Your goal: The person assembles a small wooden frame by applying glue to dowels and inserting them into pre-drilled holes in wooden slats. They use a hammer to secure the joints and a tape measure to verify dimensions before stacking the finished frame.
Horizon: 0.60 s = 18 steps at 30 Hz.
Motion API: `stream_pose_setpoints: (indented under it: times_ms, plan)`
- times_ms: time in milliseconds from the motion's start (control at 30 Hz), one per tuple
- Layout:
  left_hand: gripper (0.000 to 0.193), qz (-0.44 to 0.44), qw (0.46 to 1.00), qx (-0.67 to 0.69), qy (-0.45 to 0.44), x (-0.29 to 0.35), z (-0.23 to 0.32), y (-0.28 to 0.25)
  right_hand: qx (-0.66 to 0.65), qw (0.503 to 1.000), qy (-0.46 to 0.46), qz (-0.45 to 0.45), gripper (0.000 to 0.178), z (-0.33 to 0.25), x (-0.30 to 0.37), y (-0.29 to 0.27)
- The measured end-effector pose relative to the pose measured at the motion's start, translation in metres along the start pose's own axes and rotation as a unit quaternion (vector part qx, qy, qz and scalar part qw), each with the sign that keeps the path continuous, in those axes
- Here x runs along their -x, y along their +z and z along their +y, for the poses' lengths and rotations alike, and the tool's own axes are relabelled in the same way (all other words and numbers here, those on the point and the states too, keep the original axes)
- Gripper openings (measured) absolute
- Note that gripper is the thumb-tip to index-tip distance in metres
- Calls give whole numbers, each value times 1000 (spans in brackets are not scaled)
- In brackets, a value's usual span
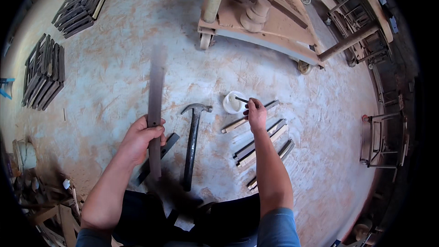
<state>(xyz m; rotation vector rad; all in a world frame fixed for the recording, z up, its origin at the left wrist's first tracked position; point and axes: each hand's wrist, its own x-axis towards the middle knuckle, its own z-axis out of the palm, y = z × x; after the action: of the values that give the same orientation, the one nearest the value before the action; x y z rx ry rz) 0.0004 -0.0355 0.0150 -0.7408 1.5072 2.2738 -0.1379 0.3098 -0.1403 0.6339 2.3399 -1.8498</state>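
Observation:
My left hand [142,138] is closed around a long brown wooden strip [156,91] that has a small hole near my thumb; its far end is smeared by motion. Between the fingers of my right hand [256,112] is a thin dark stick [241,99], its tip over a small white cup [233,103] holding something pale. A claw hammer [193,142] with a dark handle lies on the floor between my arms. Another dark wooden strip [169,146] rests beneath my left hand. Several narrow wooden pieces [258,147] lie slantwise beside and under my right forearm.
Two stacks of dark wooden frames [45,73] stand at the left. A wheeled wooden cart [270,39] bearing boards and a stack of round pieces is at the far side. Wood scraps [59,219] are heaped at the lower left, and a small wheeled stand [377,141] is at the right.

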Motion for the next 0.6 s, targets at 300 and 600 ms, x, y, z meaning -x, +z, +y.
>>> stream_pose_setpoints:
  times_ms: [300, 600]
  plan:
    - [41, -48, 988, -97, -106, -3, 5, 12, -132, 981, 143, 24, 24, 5, 2, -19]
    - [48, -85, 975, -126, -162, -3, 4, 9, -339, 915, 218, 34, 23, 3, 4, -53]
